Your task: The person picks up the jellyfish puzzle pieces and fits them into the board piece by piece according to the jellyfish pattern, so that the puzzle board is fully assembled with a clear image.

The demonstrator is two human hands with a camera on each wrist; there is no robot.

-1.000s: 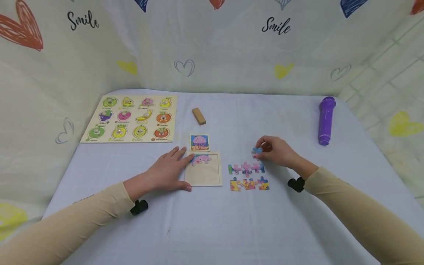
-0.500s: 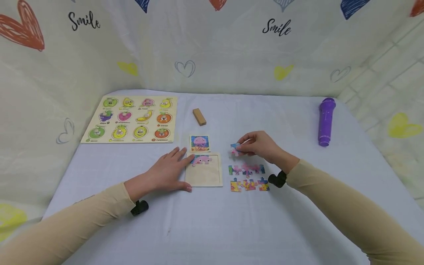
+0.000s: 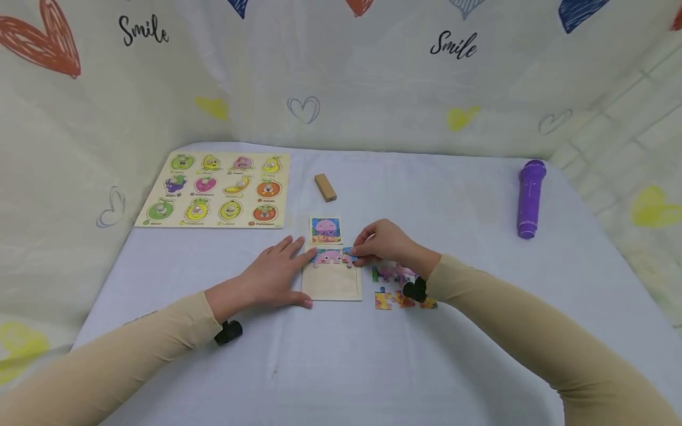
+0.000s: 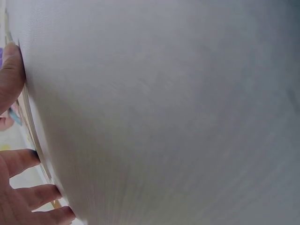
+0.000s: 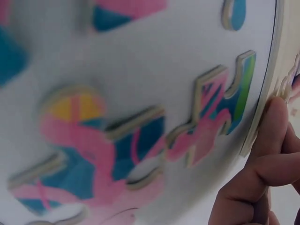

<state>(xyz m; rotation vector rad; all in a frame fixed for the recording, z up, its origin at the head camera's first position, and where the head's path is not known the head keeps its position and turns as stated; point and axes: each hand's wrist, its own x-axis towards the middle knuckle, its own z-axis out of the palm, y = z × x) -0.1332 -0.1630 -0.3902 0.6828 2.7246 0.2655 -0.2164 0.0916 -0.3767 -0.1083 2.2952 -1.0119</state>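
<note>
We're with the piece [image 3: 348, 254], blue and pink, up at the far right corner of the tray [image 3: 331, 285], and the right hand [image 3: 391, 245] has it pinched between thumb and fingertips! Whether it sits flat, we cannot tell. Just left of it, along the tray's far edge, we see the pink face [image 3: 328, 256] with its two eyes. And look at the left hand [image 3: 269, 277]: fingers spread, gripping nothing, index fingertip on the tray's far left corner, thumb at the near left one! Just beyond the tray we spot the card [image 3: 325, 231], a pink creature on blue. To the right lie two rows of loose pieces [image 3: 383, 300], partly hidden from us by the right wrist camera [image 3: 414, 290]. Farther out we find the block [image 3: 325, 187] behind the card, the fruit board [image 3: 215, 194] off to the left, the purple microphone [image 3: 530, 201] well away to the right, all on the white cloth [image 3: 319, 367], and behind everything, the backdrop [image 3: 373, 77] with its hearts
</note>
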